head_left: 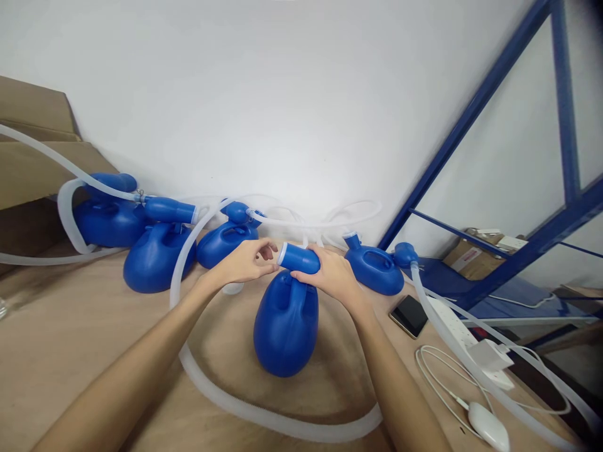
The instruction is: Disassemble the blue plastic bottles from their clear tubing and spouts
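A blue plastic urinal bottle with a handle stands on the table in front of me. Over its top lies a blue tube-shaped head, its white-rimmed end pointing left. My right hand is wrapped around the right part of this head. Whether the head is joined to the bottle or just above it, I cannot tell. Beside the white rim, my left hand has its fingers curved and apart, holding nothing. A translucent hose loops over the table around the bottle and passes under my forearms.
More blue urinal bottles stand along the wall, such as one at the left and one at the right. A cardboard box is far left. A phone, power strip, white mouse and blue shelf frame occupy the right.
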Motion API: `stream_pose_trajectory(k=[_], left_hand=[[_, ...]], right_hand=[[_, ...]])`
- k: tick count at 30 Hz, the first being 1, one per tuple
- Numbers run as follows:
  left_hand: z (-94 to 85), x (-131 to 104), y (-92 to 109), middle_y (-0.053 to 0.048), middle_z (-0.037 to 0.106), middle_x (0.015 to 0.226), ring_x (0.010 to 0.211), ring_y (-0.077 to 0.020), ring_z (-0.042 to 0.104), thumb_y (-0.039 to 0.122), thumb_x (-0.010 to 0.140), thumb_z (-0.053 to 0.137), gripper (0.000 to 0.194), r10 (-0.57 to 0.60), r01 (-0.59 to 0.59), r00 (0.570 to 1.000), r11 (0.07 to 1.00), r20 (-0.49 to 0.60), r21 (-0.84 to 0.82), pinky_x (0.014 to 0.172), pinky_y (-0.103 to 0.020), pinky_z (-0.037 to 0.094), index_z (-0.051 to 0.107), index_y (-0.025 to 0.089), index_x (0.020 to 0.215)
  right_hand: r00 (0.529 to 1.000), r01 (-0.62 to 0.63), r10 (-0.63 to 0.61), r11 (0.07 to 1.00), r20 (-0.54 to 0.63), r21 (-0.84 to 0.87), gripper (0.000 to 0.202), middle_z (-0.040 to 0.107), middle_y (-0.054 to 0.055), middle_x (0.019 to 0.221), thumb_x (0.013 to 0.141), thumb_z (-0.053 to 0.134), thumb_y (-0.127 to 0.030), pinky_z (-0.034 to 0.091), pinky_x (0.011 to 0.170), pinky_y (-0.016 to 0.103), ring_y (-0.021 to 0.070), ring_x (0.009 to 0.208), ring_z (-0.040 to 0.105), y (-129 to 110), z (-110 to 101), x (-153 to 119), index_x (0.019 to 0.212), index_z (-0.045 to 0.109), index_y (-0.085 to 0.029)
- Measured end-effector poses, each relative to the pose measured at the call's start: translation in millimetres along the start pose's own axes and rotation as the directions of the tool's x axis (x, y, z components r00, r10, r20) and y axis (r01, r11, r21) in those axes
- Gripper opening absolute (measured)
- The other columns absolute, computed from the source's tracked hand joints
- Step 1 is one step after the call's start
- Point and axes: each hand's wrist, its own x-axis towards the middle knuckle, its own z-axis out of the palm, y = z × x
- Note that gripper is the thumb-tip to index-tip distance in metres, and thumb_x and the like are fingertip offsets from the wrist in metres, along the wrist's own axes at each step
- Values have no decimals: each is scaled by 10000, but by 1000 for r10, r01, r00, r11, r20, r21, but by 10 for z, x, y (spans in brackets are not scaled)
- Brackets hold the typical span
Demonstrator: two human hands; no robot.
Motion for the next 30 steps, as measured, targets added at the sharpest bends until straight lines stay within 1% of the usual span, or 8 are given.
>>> stream_pose_trajectory(k=[3, 7, 11, 17, 21, 24, 26, 30], left_hand=[[7, -3, 114, -35, 670, 893, 824, -170, 603, 533, 847, 692, 395, 61, -60, 998, 998, 22, -22, 749, -288, 439, 671, 143, 907], [-53, 7, 188, -8, 552, 690, 653, -118, 454, 514, 866, 673, 409, 35, -20, 986, 996, 161, -92, 608, -267, 314, 591, 132, 745], [-196, 5, 238, -4, 533, 681, 642, -113, 415, 471, 836, 713, 368, 85, -66, 946, 995, 312, -72, 605, -264, 292, 614, 134, 725], [-387, -26, 224, -25, 613, 734, 683, -143, 489, 516, 823, 691, 366, -34, 15, 948, 998, 316, 65, 634, -272, 342, 711, 152, 789], [-510, -44, 26, -35, 629, 733, 707, -167, 541, 536, 825, 647, 393, -76, 26, 944, 987, 321, 157, 677, -284, 387, 679, 159, 721], [-536, -38, -172, -48, 710, 866, 817, -210, 629, 441, 794, 656, 279, -232, 133, 926, 938, 297, 320, 739, -296, 422, 731, 173, 811], [-513, -27, -238, -79, 734, 979, 905, -245, 665, 404, 786, 666, 328, -319, 195, 904, 901, 286, 388, 783, -309, 455, 756, 157, 983], [-359, -13, -103, -126, 667, 1285, 1139, -265, 641, 615, 832, 680, 809, -207, 161, 955, 964, 211, 213, 960, -333, 494, 543, 148, 1478]], right_hand=[[1000, 25, -25, 1000, -6, -2, 697, 697, 37, 1239, 783, 751, -665, 464, 854, 394, 310, 1123, 660, -11, -9, 1, 1332, 630, -252], [992, 118, -121, 989, 29, 92, 752, 680, 47, 1302, 746, 804, -638, 460, 957, 391, 296, 1183, 644, 30, -62, 7, 1346, 639, -216], [972, 212, -227, 956, 54, 203, 731, 669, 27, 1328, 742, 841, -563, 454, 984, 354, 261, 1195, 642, 80, -139, -9, 1366, 636, -242], [975, 141, -164, 978, 149, 153, 828, 638, 64, 1371, 766, 794, -664, 454, 988, 393, 302, 1218, 619, -6, -264, -61, 1439, 571, -234], [960, 132, -162, 981, 226, 143, 840, 554, 52, 1481, 823, 730, -697, 444, 1045, 415, 297, 1315, 558, 47, -345, -100, 1520, 487, -297], [955, 97, -141, 980, 260, 177, 1014, 531, 58, 1491, 782, 766, -699, 446, 1058, 422, 286, 1318, 551, 222, -392, -122, 1623, 320, -351], [951, 28, -104, 966, 290, 257, 1152, 599, 100, 1374, 750, 803, -675, 496, 966, 390, 263, 1158, 629, 357, -429, -130, 1660, 218, -278], [935, -17, -129, 914, 329, 405, 679, 690, 84, 1152, 829, 761, -599, 501, 901, 359, 239, 1015, 657, 535, -508, -127, 1344, 628, -178]])
